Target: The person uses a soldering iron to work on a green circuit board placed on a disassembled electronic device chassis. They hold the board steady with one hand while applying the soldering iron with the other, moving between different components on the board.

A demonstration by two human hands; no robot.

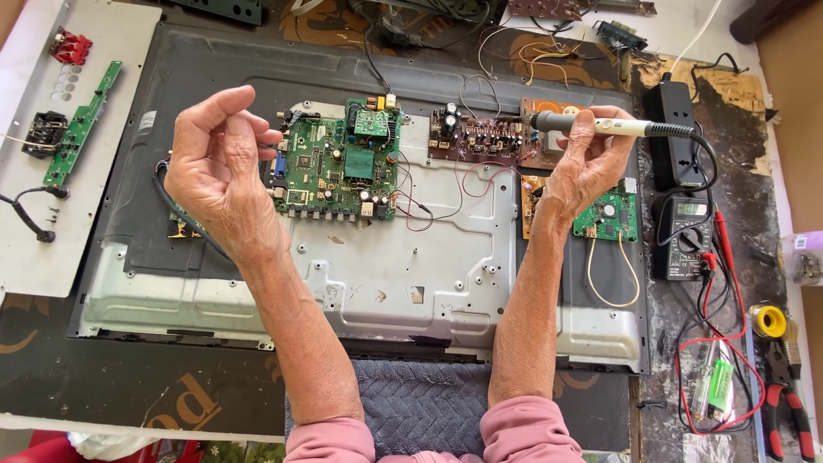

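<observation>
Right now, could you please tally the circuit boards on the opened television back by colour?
Green circuit boards: 2, the large main board and a small board below the right hand
Brown circuit boards: 2
Total: 4

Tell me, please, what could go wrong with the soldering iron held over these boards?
1. The right hand holds the soldering iron with its tip above the brown circuit board; a slip could scorch parts or the thin red wires nearby.
2. The iron's black cord loops over the multimeter and could drag it.
3. The empty left hand hovers close to the green main board.
</observation>
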